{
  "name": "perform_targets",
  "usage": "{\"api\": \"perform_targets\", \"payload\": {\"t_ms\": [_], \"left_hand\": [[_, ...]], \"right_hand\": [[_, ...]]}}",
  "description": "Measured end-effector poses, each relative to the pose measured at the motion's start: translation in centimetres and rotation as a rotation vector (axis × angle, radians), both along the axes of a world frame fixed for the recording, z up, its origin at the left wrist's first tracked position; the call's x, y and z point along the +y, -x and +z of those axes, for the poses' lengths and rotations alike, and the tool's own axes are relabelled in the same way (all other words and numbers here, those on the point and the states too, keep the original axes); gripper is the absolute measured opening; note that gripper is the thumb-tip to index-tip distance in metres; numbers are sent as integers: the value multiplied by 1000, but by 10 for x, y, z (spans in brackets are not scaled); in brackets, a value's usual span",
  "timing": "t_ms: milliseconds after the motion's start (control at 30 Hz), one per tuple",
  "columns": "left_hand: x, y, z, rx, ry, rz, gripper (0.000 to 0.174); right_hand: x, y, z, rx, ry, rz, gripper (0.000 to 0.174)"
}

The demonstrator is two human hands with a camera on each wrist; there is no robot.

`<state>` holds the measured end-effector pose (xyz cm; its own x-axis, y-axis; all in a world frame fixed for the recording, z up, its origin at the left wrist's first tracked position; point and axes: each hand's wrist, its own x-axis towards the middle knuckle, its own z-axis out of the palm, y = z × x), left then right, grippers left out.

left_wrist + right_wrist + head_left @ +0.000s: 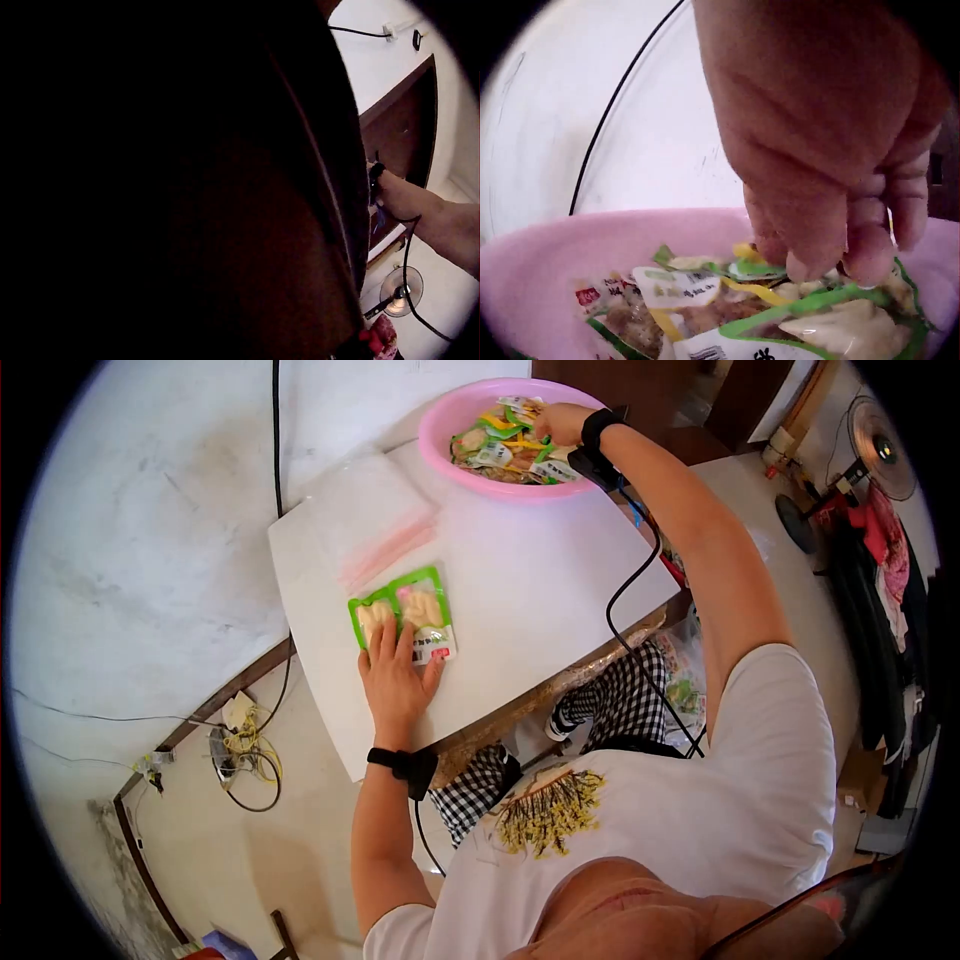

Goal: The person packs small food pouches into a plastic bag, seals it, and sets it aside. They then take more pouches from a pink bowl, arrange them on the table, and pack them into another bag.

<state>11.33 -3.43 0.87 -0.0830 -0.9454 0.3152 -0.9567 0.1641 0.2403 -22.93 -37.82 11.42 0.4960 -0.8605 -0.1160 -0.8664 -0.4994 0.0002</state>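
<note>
- 1 white table (540, 590), largest item; basin, clear bags and 2 packets on top.
- 1 pink basin (440, 445), oval as seen, at the table's far edge, by the right hand.
- 1 standing fan (882, 448), on the floor right of the table.
- 1 flat pile of clear plastic bags (365, 500), pinkish band along one end; bag count can't be told. Lies between the wall side and the two packets.
- Loose packets (847, 330) inside the basin, several, overlapping, exact count not possible. Clear windows, pale and brownish food inside; green or yellow edging.
- 2 green-edged packets (425, 605) side by side on the table, near the clear bags, pale pieces inside.
- 1 left hand (395, 675), palm down on the 2 green-edged packets; fingers extended and spread, not clenched.
- 1 right hand (565, 425), in the basin; fingers point down onto the loose packets, touching them. Can't tell if they pinch one.
- 2 black wrist straps (405, 763), 1 per wrist.
- Labels: 2 barcodes on loose packets in right wrist view, plus dark characters and 1 red mark; too blurred to read. 1 red mark and dark print on the right one of the 2 table packets, unreadable. No brand legible.
- Left wrist view mostly dark; fingers can't be told there.
</note>
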Motion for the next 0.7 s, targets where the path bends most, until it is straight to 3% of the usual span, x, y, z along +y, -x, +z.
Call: {"api": "perform_targets", "payload": {"t_ms": [167,367,467,600,633,667,700], "left_hand": [[0,-1,-1,6,-17,0,58],[0,0,0,25,-1,-1,57],[0,0,-2,28,23,-11,56],[2,0,0,27,40,-16,55],[1,0,-1,29,47,-20,55],[1,-1,-4,32,47,-19,55],[2,-2,-5,37,41,-15,55]], "right_hand": [[3,-13,-5,162,-144,40,43],[12,-9,3,246,-32,44,36],[26,0,28,-42,123,86,30],[46,-15,67,-240,451,341,19],[79,-31,88,-296,439,437,14],[117,-50,104,-356,419,537,20],[127,-65,92,-389,256,541,16]]}}
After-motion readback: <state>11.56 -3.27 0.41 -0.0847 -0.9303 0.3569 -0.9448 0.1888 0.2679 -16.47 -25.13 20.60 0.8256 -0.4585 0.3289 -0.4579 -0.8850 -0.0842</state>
